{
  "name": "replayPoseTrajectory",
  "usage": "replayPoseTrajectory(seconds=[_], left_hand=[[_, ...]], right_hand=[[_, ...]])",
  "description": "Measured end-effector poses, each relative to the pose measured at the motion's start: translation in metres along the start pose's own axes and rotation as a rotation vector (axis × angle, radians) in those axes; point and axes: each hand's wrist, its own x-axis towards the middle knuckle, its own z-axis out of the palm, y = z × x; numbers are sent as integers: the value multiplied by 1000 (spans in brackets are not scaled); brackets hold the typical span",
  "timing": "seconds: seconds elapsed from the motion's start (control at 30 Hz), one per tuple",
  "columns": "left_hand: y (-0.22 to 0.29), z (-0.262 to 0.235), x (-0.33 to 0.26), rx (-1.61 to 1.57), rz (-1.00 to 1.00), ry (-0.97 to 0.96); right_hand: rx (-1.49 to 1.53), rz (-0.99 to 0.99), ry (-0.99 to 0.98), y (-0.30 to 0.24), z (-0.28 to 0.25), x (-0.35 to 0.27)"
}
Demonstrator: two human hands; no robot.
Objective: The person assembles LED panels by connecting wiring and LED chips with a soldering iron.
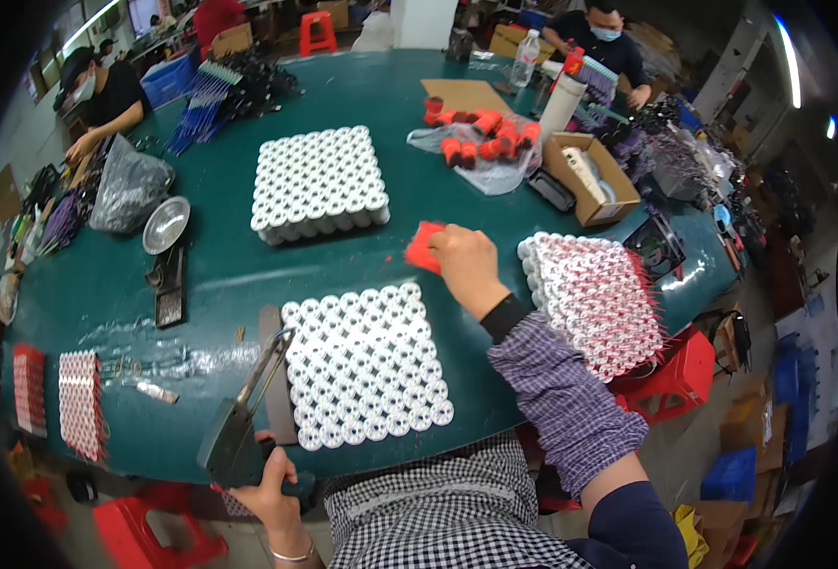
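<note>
My left hand (272, 488) is wrapped round the handle of a dark gun-shaped tool (232, 441) with thin metal prongs, at the table's near edge. The prong tip is beside the left edge of a square block of white-topped cylindrical cells (367, 365), over a narrow grey-brown strip (277, 379). I cannot tell whether the tip touches either. Beyond that block's far right corner, my right hand (466, 266) pinches a flat, bright red piece (424, 248) at the table surface; small red bits lie beside it. My fingers partly hide the piece.
Another cell block (319, 180) sits farther back; one with red wires (594, 303) stands right. A plastic bag of red rolls (495, 137), a cardboard box (590, 180), a metal dish (166, 226) and red-wired packs (80, 403) share the green table (210, 275). Co-workers sit beyond.
</note>
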Motion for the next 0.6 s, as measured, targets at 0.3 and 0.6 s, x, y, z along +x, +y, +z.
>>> replayPoseTrajectory(seconds=[0.3,0.6], left_hand=[[-1,8,-34,-122,-202,-167],[4,8,-64,-66,-288,-249]], right_hand=[[6,-248,-170,-16,-95,-63],[-291,-462,-413,-33,-81,-111]])
